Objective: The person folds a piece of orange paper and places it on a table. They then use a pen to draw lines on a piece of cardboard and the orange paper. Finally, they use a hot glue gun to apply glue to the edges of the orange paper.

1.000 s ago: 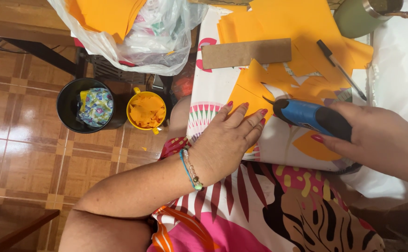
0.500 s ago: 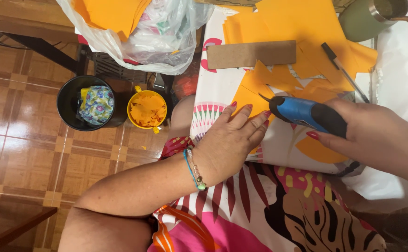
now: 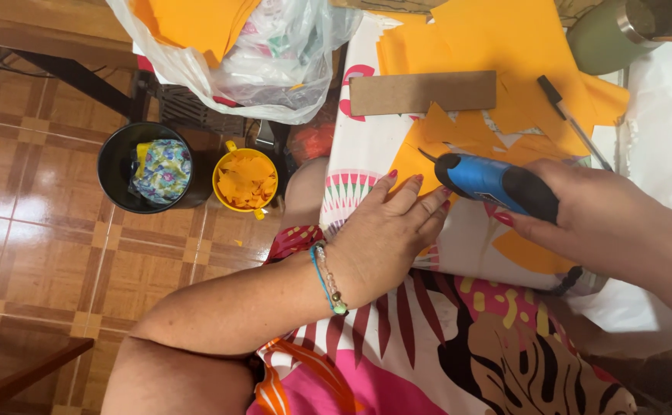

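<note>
Clearly thin stuff: orange sheet (image 3: 416, 157) lying flat on the cloth-covered worktop (image 3: 366, 146), cut into jagged points along one edge. Light and floppy by the look of it, likely to slide or buckle under a blade unless pinned close to the cut. Left hand (image 3: 386, 234) spread flat, fingers fanned, pressing down on the near edge of that sheet. Right hand (image 3: 605, 223) wrapped tight round the dark rear grip of a blue powered cutter (image 3: 493, 183), its small metal tip touching the orange material just beside the left fingertips. Cutter probably rigid and fairly weighty, best held exactly there, at the rubbery back part, well away from the tip. Sheet best held by flat pressure rather than a pinch; easily torn or creased. Beyond, a brown cardboard strip (image 3: 422, 92) on more orange pieces, a pen (image 3: 570, 119), a green cup (image 3: 620, 34). On the floor, a yellow cup of orange scraps (image 3: 245, 180) beside a black bin (image 3: 145, 167).
</note>
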